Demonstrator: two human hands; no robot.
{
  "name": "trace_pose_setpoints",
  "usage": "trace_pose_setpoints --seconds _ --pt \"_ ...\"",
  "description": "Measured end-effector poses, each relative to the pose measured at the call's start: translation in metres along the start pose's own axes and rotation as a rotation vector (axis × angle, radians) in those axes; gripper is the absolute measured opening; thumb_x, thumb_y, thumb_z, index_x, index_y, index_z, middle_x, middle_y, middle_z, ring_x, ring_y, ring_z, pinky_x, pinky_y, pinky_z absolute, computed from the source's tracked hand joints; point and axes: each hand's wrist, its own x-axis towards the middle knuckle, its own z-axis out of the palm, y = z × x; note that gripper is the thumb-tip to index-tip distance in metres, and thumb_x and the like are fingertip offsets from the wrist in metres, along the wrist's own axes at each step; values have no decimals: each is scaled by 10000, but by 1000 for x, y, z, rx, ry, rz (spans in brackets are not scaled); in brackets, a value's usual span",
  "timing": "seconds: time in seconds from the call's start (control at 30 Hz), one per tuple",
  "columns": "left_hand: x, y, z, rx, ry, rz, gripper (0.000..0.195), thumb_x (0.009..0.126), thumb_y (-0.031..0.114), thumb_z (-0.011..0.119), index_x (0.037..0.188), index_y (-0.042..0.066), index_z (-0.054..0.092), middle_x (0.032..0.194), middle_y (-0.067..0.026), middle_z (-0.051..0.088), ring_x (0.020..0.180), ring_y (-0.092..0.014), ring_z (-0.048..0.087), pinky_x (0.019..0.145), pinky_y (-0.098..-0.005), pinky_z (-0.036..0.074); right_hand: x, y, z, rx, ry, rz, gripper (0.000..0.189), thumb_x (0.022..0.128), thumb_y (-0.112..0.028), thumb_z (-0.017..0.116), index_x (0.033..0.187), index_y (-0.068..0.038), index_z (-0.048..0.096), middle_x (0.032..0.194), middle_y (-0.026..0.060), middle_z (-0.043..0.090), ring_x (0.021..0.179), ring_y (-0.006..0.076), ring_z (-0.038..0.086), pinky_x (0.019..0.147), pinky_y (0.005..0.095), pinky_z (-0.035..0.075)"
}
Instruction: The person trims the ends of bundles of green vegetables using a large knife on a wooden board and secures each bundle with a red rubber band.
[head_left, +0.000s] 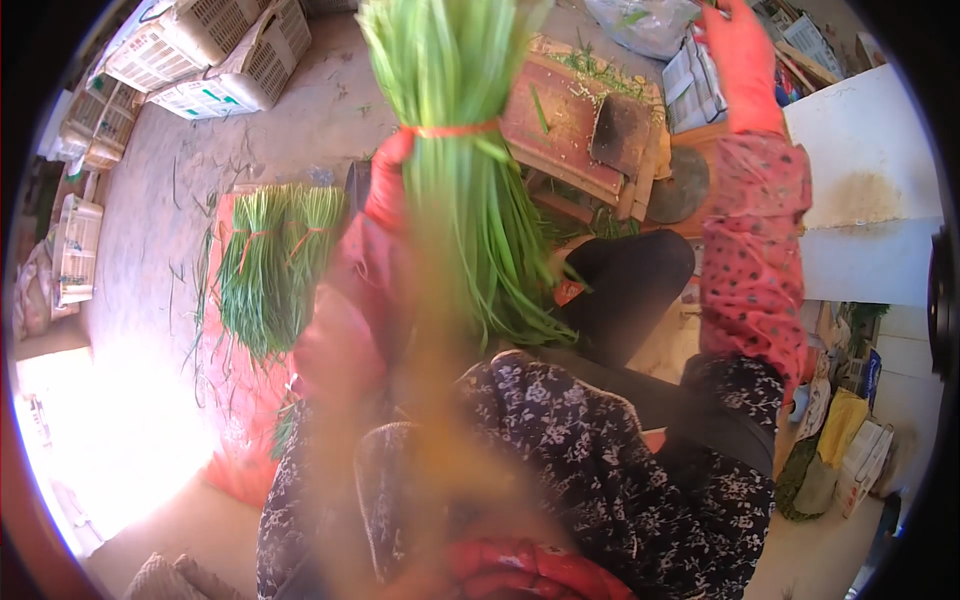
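A large bunch of green leafy stalks, likely garlic chives (457, 82), stands upright before me, bound by an orange-red band (454, 130). My left hand (388, 180), in a red glove, grips the bunch from its left side just below the band. Long loose leaves hang from it over my dark-trousered leg (637, 277). My right hand (739, 49), also red-gloved, reaches far out at the upper right, with its fingers near the picture's edge. Something thin and dark shows at those fingertips, but I cannot tell what it is or how it is held.
Tied chive bunches (259, 270) lie on a red sheet (240, 442) to the left. Ahead stands a low wooden table (547, 112) with scraps and a dark flat metal plate (628, 135). A round stool (677, 184) is beside it. Plastic crates (217, 82) line the upper left.
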Motion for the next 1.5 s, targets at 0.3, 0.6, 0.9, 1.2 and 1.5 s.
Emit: trace_pose_setpoints --seconds 0.3,0.6,0.9,1.2,1.5 --pt "46 72 -10 225 -22 680 639 845 511 592 1215 -10 591 1100 -142 664 964 -278 639 880 -427 520 -180 -65 72 491 -744 -222 725 825 -275 719 1417 -41 372 1284 205 555 1135 247 580 945 347 453" --pt "-10 165 -96 344 417 921 601 888 522 500 1281 71 555 1219 -128 611 1091 -302 588 954 -465 474 -161 54 17 -120 -671 207 498 869 -386 635 1297 -145 553 1097 143 676 1038 278 641 892 376 495" --pt "-57 169 -141 367 653 921 595 902 518 477 1301 82 540 1257 -128 590 1131 -306 566 986 -467 448 -174 -65 119 986 -1096 285 486 937 -232 581 1366 -46 449 1212 105 602 1031 180 598 866 305 478" --pt "-31 160 -141 250 619 935 589 915 515 453 1321 93 525 1295 -127 569 1171 -309 544 1017 -470 422 -183 13 107 708 -992 661 396 964 -297 539 1283 -63 541 1079 114 658 867 168 649 709 273 513" --pt "-41 174 -123 175 479 1080 583 929 511 429 1340 105 510 1334 -127 548 1211 -313 522 1049 -473 396 -170 0 105 839 -830 607 424 960 -303 568 1306 -61 532 1124 117 656 916 184 660 724 272 521"
